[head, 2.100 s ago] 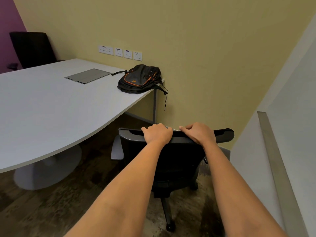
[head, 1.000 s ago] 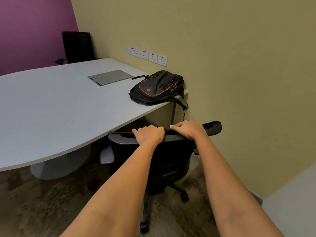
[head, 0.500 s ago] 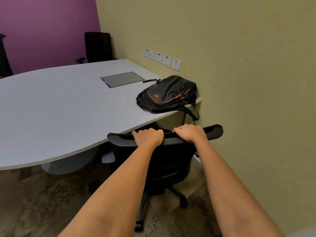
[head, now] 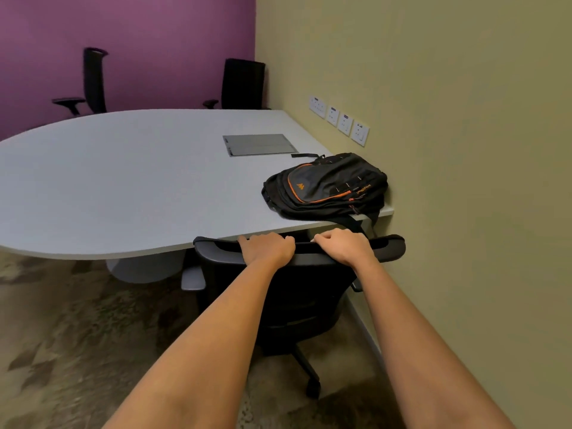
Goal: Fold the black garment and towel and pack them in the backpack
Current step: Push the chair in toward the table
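A black backpack (head: 325, 185) with orange trim lies flat on the near right corner of the grey table (head: 123, 181), against the yellow wall, zipped shut as far as I can see. Right in front of me stands a black office chair (head: 297, 298). My left hand (head: 267, 247) and my right hand (head: 342, 244) both grip the top edge of its backrest, side by side. The chair's top edge touches or nearly touches the table's rim below the backpack. No black garment and no towel are in view.
A flat grey panel (head: 258, 144) is set in the table beyond the backpack. Wall sockets (head: 340, 122) line the yellow wall. Two more black chairs (head: 243, 83) (head: 89, 82) stand by the purple wall. Patterned carpet (head: 77, 335) lies to my left.
The chair, held by both hands, has rolled closer to the table and the wall. My view has swung left, bringing the purple wall and far chairs into sight.
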`<state>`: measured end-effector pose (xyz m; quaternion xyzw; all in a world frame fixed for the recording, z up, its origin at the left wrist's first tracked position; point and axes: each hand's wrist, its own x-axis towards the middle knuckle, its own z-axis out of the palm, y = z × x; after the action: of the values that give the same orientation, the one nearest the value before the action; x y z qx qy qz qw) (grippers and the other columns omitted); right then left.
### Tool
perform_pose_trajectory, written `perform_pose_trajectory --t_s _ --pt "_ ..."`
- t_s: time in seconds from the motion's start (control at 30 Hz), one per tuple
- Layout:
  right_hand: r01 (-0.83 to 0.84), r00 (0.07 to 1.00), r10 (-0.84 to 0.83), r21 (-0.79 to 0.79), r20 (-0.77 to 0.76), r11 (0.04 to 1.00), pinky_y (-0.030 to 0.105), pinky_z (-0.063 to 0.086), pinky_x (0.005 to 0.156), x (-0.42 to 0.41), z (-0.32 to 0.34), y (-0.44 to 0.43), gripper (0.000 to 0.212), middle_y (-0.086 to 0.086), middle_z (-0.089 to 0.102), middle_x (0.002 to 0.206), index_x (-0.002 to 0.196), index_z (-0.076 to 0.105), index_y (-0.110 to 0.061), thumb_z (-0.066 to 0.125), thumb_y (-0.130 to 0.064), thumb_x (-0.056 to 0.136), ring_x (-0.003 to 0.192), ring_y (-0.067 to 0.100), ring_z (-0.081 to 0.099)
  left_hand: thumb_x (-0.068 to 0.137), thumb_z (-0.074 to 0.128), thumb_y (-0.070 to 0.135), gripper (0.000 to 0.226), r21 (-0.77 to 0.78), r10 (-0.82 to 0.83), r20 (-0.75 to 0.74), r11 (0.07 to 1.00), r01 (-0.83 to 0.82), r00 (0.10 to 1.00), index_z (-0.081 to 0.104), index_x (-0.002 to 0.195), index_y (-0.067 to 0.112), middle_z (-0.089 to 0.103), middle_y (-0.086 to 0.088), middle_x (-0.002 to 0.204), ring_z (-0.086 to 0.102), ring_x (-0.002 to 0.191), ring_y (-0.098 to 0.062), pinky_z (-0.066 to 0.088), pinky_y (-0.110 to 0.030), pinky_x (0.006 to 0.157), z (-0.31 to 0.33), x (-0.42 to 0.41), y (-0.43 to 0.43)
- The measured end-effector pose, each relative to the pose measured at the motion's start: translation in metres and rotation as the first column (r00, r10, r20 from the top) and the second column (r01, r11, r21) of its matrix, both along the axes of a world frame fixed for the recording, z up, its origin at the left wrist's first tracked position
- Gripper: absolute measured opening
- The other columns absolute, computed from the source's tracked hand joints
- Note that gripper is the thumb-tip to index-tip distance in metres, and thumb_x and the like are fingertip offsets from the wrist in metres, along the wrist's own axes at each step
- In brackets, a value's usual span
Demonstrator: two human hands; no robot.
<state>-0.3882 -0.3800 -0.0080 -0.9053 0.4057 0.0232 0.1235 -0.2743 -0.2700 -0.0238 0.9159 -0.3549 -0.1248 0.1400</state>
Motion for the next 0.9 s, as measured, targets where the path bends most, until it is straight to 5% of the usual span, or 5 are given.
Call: perform_pose_trajectory --t_s 0.33,0.7,0.9 --pt "-0.097 0.977 0.109 -0.075 0.185 0.992 0.035 0.041 0.073 -0.01 -0.001 -0.052 0.035 0.003 0.066 0.083 0.083 0.071 -0.024 0.041 -0.041 0.088 0.085 0.03 0.06 0.095 0.024 0.042 0.052 -0.087 0.111 0.062 0.991 -0.105 0.992 0.069 0.092 0.017 0.059 -0.001 0.078 0.053 0.08 -0.022 0.025 -0.043 0.104 0.003 -0.023 -0.039" --pt "-0.155 0.97 0.162 -0.048 0.182 0.987 0.036 0.036 0.078 0.012 -0.002 -0.104 0.036 0.003 0.066 0.089 0.085 0.072 -0.028 0.039 -0.043 0.09 0.09 0.029 0.059 0.094 0.024 0.043 0.051 -0.065 0.14 0.064 0.988 -0.136 0.988 0.068 0.092 0.019 0.062 -0.003 0.086 0.053 0.082 -0.023 0.03 -0.038 0.095 0.001 -0.002 -0.088" --pt "-0.144 0.958 0.157 -0.071 0.242 0.987 0.035 0.036 0.075 0.03 -0.005 -0.131 0.036 0.004 0.066 0.087 0.081 0.072 -0.024 0.042 -0.042 0.088 0.088 0.03 0.06 0.095 0.022 0.042 0.048 -0.055 0.156 0.06 0.987 -0.153 0.986 0.059 0.076 0.018 0.058 -0.003 0.077 0.053 0.078 -0.024 0.033 -0.036 0.09 -0.003 0.016 -0.115"
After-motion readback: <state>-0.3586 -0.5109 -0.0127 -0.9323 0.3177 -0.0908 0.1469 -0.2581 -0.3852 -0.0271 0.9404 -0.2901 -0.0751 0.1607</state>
